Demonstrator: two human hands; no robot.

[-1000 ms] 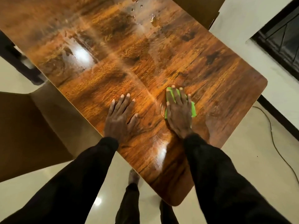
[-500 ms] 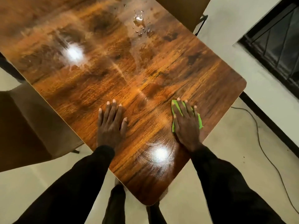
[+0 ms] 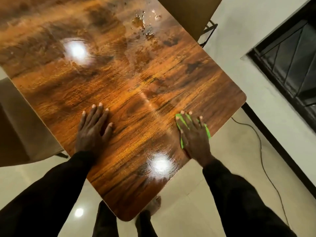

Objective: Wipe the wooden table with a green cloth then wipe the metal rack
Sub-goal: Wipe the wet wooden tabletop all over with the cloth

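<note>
The glossy wooden table point(image 3: 119, 82) fills the upper left of the view, with wet streaks on its surface. My right hand point(image 3: 195, 134) lies flat, fingers straight, and presses the green cloth point(image 3: 207, 131) onto the table near its right edge. Most of the cloth is hidden under the palm. My left hand point(image 3: 92, 129) rests flat on the table near the left edge, fingers spread, holding nothing. No metal rack is in sight.
Water drops point(image 3: 145, 23) sit on the far part of the table. A brown chair point(image 3: 188, 12) stands beyond it, another chair point(image 3: 18, 120) at the left. A cable point(image 3: 261, 147) runs over the pale floor, and a dark window grille point(image 3: 290, 53) is at the right.
My right hand has slid the green cloth to the right, towards the table's right edge. The left hand stayed flat on the table; the camera view shifted.
</note>
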